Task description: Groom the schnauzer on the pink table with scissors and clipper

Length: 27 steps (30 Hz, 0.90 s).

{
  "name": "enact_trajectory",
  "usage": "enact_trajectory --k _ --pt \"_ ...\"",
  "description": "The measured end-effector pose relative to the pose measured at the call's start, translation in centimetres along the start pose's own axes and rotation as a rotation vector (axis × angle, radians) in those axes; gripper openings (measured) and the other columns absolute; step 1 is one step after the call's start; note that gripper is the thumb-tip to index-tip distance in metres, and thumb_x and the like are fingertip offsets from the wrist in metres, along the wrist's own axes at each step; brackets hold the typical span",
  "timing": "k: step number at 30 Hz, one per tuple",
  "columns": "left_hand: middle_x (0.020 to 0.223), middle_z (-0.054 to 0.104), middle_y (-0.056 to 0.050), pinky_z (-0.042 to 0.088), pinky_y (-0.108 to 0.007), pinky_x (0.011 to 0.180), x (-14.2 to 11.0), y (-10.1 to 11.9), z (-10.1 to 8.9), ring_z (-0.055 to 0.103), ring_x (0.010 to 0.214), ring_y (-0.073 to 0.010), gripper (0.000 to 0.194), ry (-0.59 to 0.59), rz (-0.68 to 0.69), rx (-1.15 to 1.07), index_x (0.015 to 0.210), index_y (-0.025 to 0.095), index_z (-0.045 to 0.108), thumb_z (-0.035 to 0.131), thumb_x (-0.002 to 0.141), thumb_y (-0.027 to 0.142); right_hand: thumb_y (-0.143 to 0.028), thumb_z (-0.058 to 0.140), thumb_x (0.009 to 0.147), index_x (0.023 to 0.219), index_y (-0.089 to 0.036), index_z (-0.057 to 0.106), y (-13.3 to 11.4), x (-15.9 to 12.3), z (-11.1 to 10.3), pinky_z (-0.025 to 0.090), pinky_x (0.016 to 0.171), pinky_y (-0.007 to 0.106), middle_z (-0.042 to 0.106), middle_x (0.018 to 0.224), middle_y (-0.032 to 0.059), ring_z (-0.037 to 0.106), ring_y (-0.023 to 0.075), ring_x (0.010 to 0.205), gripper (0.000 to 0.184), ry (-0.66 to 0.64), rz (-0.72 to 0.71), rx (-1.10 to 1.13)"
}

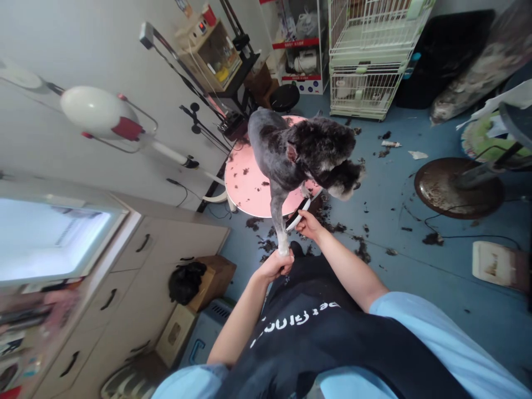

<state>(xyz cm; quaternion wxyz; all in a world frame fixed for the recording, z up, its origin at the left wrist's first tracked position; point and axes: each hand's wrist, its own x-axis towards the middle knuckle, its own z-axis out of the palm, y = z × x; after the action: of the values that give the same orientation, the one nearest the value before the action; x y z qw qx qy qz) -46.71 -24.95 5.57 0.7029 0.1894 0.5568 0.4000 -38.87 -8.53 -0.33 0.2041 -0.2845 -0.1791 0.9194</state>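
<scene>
A dark grey dog (pixel 276 152), clipped short on the body and shaggy on the head, stands on a round pink grooming table (pixel 245 188). My left hand (pixel 275 266) is closed around the pale paw of its outstretched front leg (pixel 278 213). In my right hand (pixel 310 226) I grip a white and black hair clipper (pixel 300 214), held against or close beside that leg; whether the blade touches it I cannot tell. Loose tufts of dark hair lie on the tabletop. The dog's head points to the right, above my right hand.
Hair clumps (pixel 361 249) litter the blue floor. A white dryer on a stand (pixel 100 113) is at left, near drawers (pixel 143 244). Wire cages (pixel 361 88) stand behind. A round brown stand base (pixel 459 185) and a trailing cable are at right.
</scene>
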Motion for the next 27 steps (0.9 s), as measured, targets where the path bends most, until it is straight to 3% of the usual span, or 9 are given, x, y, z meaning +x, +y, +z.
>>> enact_trajectory --k 10,15,21,27 --pt "0.037 0.044 0.007 0.020 -0.021 0.036 0.4 0.5 0.5 0.032 0.032 -0.0056 0.033 0.139 -0.045 0.141 0.059 0.020 0.044 0.072 0.061 0.038 -0.035 0.075 0.057 0.077 -0.021 0.052 -0.4 -3.7 -0.6 0.026 0.037 0.018 0.065 0.063 -0.0041 0.031 0.0029 0.037 0.034 -0.015 -0.165 -0.098" --pt "0.039 0.046 0.006 0.024 -0.020 0.036 0.9 0.8 1.1 0.037 0.034 -0.0065 0.025 0.263 -0.063 0.298 0.055 0.019 0.047 0.066 0.063 0.033 -0.035 0.076 0.062 0.079 -0.021 0.055 -1.3 -4.5 -0.6 0.028 0.036 0.020 0.061 0.057 -0.0047 0.038 0.0063 0.037 0.031 -0.018 -0.314 -0.400" --pt "0.041 0.048 0.004 0.033 -0.022 0.040 1.7 0.8 1.7 0.042 0.037 -0.0083 0.022 0.406 -0.022 0.409 0.051 0.019 0.048 0.061 0.069 0.018 -0.042 0.072 0.071 0.079 -0.023 0.050 -2.7 -4.0 1.9 0.036 0.040 0.023 0.049 0.054 -0.0071 0.044 0.0103 0.044 0.031 0.271 -0.571 -0.543" --pt "0.042 0.048 0.006 0.033 -0.022 0.041 2.4 -0.1 1.4 0.041 0.036 -0.0090 0.021 0.504 0.038 0.450 0.055 0.021 0.044 0.056 0.069 0.011 -0.042 0.079 0.061 0.092 -0.022 0.053 -1.9 -5.3 2.5 0.045 0.052 0.026 0.057 0.068 -0.0029 0.055 0.0163 0.063 0.045 0.287 -0.512 -0.821"
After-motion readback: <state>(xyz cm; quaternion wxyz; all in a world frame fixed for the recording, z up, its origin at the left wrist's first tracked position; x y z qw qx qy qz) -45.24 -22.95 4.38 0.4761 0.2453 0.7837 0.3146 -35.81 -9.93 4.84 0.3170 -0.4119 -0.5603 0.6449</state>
